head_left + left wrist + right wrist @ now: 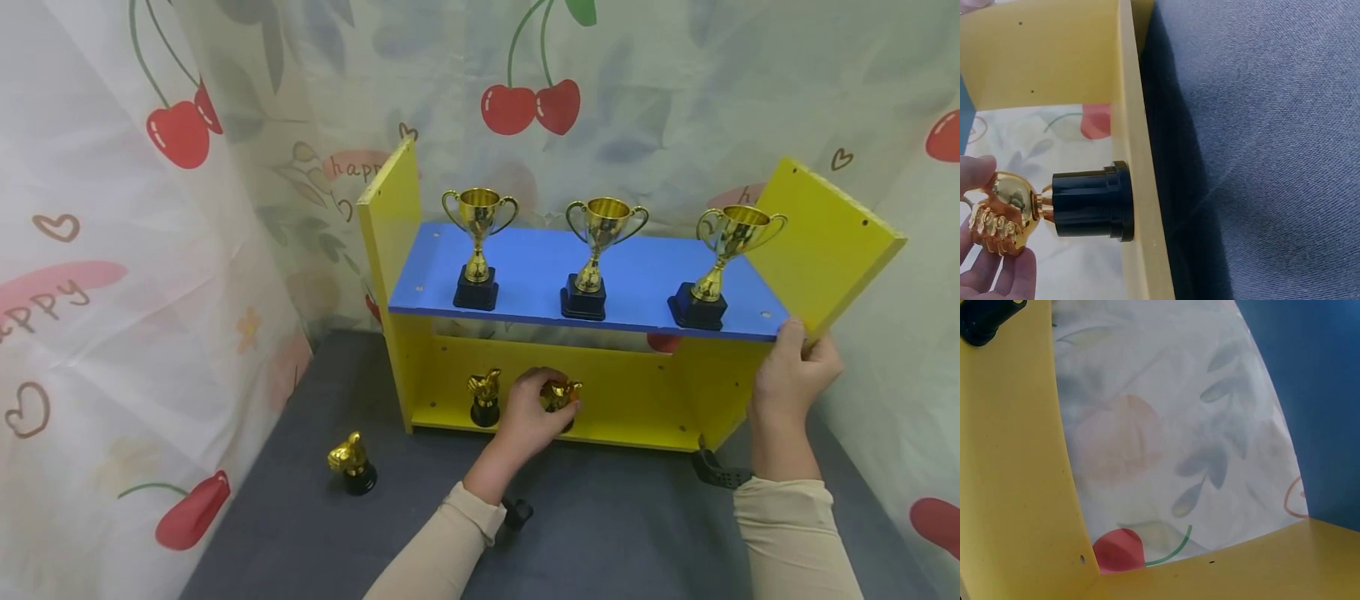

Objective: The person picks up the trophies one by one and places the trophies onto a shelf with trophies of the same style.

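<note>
Figurine: my left hand [528, 417] grips the gold figurine [560, 395], standing on the yellow bottom shelf [637, 392].
Right hand [791, 375]: I clasp the shelf's right panel [825, 233].
Neighbours: second figurine [485, 398] just beside; third figurine [352, 462] on the grey floor [615, 533].
Above: three cups [600, 254] on the blue board [540, 267].

Three gold cup trophies [600, 254] stand in a row on the blue shelf, a small gold figurine [351, 463] sits on the grey floor [630, 533] at near left, cherry-print curtains [112, 250] behind.
</note>
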A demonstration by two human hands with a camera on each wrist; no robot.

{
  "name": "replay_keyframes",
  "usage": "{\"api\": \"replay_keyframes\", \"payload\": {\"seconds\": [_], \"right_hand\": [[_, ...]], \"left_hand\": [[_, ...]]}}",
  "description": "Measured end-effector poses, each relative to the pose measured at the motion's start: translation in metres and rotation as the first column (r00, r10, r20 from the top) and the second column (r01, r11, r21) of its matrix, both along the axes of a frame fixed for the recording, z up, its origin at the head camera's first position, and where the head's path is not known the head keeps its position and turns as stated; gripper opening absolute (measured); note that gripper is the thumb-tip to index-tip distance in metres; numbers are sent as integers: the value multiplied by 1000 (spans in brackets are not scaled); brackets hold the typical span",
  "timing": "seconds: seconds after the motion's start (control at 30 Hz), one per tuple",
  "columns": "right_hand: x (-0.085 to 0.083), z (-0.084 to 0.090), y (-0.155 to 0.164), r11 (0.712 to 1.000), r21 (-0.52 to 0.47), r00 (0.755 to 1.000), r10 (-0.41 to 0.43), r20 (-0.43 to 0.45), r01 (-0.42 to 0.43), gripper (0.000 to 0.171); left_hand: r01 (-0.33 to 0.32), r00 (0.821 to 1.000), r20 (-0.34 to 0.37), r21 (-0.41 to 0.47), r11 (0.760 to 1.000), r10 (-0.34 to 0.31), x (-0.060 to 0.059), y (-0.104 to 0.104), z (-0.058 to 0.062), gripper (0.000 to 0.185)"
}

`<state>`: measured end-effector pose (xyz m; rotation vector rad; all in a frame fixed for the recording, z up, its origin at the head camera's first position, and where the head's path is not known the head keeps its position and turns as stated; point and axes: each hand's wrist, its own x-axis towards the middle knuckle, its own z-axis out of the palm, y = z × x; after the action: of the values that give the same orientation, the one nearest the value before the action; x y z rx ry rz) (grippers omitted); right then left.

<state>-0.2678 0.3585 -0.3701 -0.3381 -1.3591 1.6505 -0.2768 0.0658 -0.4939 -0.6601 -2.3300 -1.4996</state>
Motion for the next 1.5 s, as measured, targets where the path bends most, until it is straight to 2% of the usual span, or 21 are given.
{"api": "replay_keyframes", "payload": {"seconds": [0.57,1.0,1.2,1.5], "right_hand": [[2,5,-4,1000,2,1000,3,4,-3,29],[2,3,-2,1000,14,1000,1,13,-1,28],[1,0,-1,999,40,1000,-12,27,11,32],[0,2,-3,1000,10,1000,-1,-2,1,29]], "left_hand": [[-18,1000,-4,7,1000,18,-3,4,-4,34],[11,999,34,28,1000,-12,-5,4,-9,37],[22,999,31,35,999,-23,-5,4,-12,40],[20,999,38,24,1000,-21,-4,4,-11,42]]}}
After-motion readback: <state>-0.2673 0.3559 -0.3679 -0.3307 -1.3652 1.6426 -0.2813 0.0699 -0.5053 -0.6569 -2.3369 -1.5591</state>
